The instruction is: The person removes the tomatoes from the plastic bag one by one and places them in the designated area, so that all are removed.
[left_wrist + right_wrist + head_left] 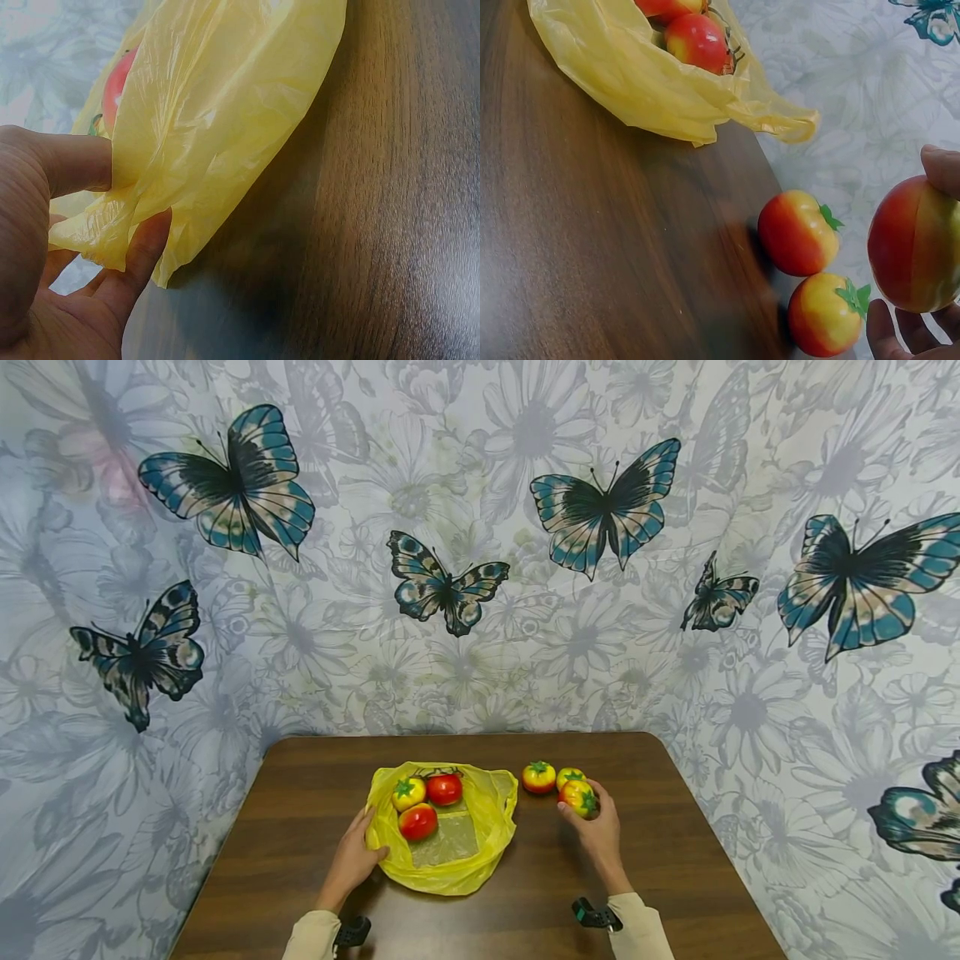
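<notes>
A yellow plastic bag (487,860) lies on the table with its mouth spread wide. My left hand (352,856) pinches its left edge; in the left wrist view the thumb and fingers have the thin film (225,120) bunched between them. Inside the bag are a yellow-topped tomato (408,793) and two redder tomatoes (417,822). To the right, my right hand (602,833) grips a red-and-yellow tomato (911,247) between thumb and fingers. Two similar tomatoes with green leaf caps, one (799,232) beside the other (825,319), sit near this hand.
The brown wood-grain table (300,793) backs up to a wall (480,685) covered in flower and butterfly patterns. Dark bands (596,914) circle both wrists below light sleeves. Thin dark stems (442,770) show at the bag's back rim.
</notes>
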Available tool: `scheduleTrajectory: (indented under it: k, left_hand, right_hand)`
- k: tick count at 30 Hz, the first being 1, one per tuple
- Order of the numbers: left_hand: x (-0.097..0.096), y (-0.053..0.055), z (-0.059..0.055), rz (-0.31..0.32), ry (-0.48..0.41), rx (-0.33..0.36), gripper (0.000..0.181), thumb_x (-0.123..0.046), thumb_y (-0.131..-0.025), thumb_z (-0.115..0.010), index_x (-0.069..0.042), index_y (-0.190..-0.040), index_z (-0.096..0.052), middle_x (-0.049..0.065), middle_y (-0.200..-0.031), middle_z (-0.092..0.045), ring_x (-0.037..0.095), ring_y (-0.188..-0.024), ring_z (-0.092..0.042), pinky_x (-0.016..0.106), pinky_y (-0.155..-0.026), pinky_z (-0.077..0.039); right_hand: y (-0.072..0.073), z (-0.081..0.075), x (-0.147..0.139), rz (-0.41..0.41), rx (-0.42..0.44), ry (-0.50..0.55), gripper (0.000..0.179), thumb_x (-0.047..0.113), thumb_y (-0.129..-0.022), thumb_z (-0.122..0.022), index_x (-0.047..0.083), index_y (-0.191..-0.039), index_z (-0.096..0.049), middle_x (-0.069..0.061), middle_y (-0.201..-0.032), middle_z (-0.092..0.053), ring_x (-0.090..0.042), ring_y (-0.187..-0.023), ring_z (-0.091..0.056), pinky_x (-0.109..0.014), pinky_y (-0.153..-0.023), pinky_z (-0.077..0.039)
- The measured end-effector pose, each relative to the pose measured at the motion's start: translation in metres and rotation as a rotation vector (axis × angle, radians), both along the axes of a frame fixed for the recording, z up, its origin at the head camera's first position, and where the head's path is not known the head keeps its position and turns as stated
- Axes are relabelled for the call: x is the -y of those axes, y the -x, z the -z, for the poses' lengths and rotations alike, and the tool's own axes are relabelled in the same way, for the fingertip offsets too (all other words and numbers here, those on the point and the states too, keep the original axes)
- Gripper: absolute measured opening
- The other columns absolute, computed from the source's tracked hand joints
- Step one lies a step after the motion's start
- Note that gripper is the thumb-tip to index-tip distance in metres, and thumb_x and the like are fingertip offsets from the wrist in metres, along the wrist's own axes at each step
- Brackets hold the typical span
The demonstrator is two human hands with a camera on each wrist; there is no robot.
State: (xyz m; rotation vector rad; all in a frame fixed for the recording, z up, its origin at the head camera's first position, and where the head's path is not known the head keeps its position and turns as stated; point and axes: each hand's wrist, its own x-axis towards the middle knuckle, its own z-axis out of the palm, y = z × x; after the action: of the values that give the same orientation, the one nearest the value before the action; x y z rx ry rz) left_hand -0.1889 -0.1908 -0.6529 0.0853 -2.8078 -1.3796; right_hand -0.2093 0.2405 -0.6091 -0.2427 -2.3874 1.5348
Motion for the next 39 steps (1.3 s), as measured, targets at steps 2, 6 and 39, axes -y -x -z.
scheduleTrajectory:
  k: [2,6,39]
  left_hand:
    - [-0.001,0.000,0.000,0.002,0.004,-0.005,0.086,-0.004,-0.075,-0.075,0.005,-0.150,-0.033,0.028,-0.157,-0.027,0.050,-0.139,-0.034,0.061,-0.113,-0.031]
    - [-0.002,0.000,0.000,0.002,0.003,-0.007,0.086,-0.004,-0.076,-0.075,0.004,-0.150,-0.033,0.027,-0.157,-0.027,0.050,-0.140,-0.034,0.061,-0.113,-0.031]
    - [0.001,0.002,0.003,-0.007,0.006,0.003,0.087,-0.006,-0.077,-0.075,0.002,-0.151,-0.032,0.026,-0.158,-0.027,0.049,-0.141,-0.034,0.060,-0.114,-0.031]
  right_hand:
    - [0.001,0.000,-0.002,0.008,-0.006,0.005,0.076,0.035,-0.079,-0.081,0.010,-0.142,-0.046,-0.022,-0.138,-0.046,-0.037,-0.125,-0.047,-0.055,-0.108,-0.037]
    - [0.002,0.000,-0.005,0.018,-0.013,0.004,0.076,0.034,-0.078,-0.082,0.009,-0.142,-0.047,-0.023,-0.137,-0.046,-0.038,-0.125,-0.047,-0.054,-0.108,-0.037]
    - [0.026,0.030,-0.050,0.110,0.027,-0.155,0.077,0.029,-0.080,-0.080,0.002,-0.142,-0.044,-0.028,-0.138,-0.043,-0.043,-0.123,-0.045,-0.057,-0.107,-0.036]
